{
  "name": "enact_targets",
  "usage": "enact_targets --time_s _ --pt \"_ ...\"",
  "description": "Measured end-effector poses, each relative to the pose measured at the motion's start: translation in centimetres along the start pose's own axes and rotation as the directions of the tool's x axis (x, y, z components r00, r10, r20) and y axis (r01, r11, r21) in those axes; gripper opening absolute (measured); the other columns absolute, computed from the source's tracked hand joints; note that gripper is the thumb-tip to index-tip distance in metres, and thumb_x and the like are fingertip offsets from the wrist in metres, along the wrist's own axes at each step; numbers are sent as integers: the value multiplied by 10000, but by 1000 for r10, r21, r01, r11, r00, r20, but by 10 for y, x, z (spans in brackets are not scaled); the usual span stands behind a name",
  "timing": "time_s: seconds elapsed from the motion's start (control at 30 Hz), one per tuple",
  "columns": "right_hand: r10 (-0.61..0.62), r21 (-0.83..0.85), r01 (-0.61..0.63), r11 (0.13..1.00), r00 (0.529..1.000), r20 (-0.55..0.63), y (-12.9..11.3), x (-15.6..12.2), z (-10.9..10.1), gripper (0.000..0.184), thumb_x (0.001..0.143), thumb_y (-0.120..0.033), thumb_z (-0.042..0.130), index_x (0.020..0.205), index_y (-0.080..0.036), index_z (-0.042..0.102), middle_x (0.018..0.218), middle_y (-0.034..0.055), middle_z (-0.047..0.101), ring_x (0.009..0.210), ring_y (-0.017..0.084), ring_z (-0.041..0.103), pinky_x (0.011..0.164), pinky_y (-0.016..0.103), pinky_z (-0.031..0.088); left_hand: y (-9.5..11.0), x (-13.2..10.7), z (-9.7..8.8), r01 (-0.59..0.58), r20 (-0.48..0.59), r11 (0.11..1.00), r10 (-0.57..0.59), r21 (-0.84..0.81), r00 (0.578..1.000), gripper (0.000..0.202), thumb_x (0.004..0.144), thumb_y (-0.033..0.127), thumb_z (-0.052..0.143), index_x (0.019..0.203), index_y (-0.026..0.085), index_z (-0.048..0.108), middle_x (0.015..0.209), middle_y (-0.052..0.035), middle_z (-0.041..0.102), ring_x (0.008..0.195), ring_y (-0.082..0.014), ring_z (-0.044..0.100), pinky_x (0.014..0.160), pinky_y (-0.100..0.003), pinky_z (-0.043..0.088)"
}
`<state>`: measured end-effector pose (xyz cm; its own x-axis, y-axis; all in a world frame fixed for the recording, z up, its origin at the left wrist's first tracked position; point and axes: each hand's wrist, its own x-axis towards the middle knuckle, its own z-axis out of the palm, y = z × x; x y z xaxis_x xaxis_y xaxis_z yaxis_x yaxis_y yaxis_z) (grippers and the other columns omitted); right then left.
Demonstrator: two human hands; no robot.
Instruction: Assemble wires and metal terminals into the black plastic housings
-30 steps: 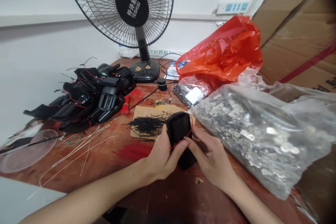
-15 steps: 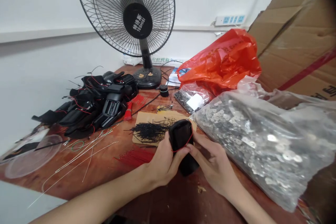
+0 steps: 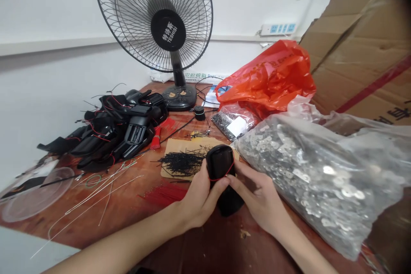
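Observation:
Between my two hands is a black plastic housing point(image 3: 221, 160) with a rounded top and a hollow face. A thin red wire point(image 3: 221, 178) crosses its front. My left hand point(image 3: 202, 195) is closed round its left side, thumb near the wire. On the other side my right hand point(image 3: 257, 195) grips it, its thumb tip close to the left thumb at the wire. The fingers behind the housing are hidden. Just beyond lie many short black wires point(image 3: 181, 162) on a cardboard piece point(image 3: 168, 147). Red wires point(image 3: 160, 195) lie left of my hands.
A heap of similar black housings point(image 3: 112, 126) lies at the left, near a clear plastic lid point(image 3: 35, 199). Behind stands a fan point(image 3: 168, 30). To the right are a bag of metal pieces point(image 3: 321, 180), a red plastic bag point(image 3: 269, 77) and a cardboard box point(image 3: 362, 43).
The view has shifted slightly. Both hands still hold the black housing, which has tilted a little, and the thumbs have moved slightly at the red wire.

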<state>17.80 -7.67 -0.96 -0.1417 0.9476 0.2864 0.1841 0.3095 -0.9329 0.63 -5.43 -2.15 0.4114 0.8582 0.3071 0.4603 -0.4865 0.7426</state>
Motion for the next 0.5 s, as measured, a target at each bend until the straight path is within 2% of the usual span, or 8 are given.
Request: enact_targets --time_s 0.13,0.23,0.4,0.5 --pt "52 150 -64 987 995 79 0 4 -1 460 913 -276 622 1368 -290 558 1413 -2 518 1320 190 482 1153 332 360 1 1 -2 61 0 995 -61 -81 998 567 922 393 302 1442 172 255 1419 -22 323 1317 100 372 1134 41 319" --pt "89 251 -115 961 990 113 2 5 0 511 897 -277 643 1393 -298 522 1437 18 491 1341 223 457 1151 405 364 0 1 -1 79 2 989 -79 -122 997 571 930 412 267 1445 166 253 1457 -38 266 1325 97 367 1135 42 322" --pt "76 383 -116 917 990 119 1 6 3 422 892 -227 649 1305 -295 593 1353 23 567 1234 193 553 1079 345 439 -2 1 -1 65 4 988 -66 -138 998 545 930 414 261 1398 137 297 1454 -59 266 1236 104 422 1132 28 329" --pt "59 391 -108 914 989 134 -1 7 2 380 900 -212 637 1272 -294 624 1318 26 589 1170 181 584 1039 325 457 -3 1 -1 48 9 990 -47 -133 999 542 931 407 258 1388 118 299 1442 -72 284 1192 105 443 1107 22 344"
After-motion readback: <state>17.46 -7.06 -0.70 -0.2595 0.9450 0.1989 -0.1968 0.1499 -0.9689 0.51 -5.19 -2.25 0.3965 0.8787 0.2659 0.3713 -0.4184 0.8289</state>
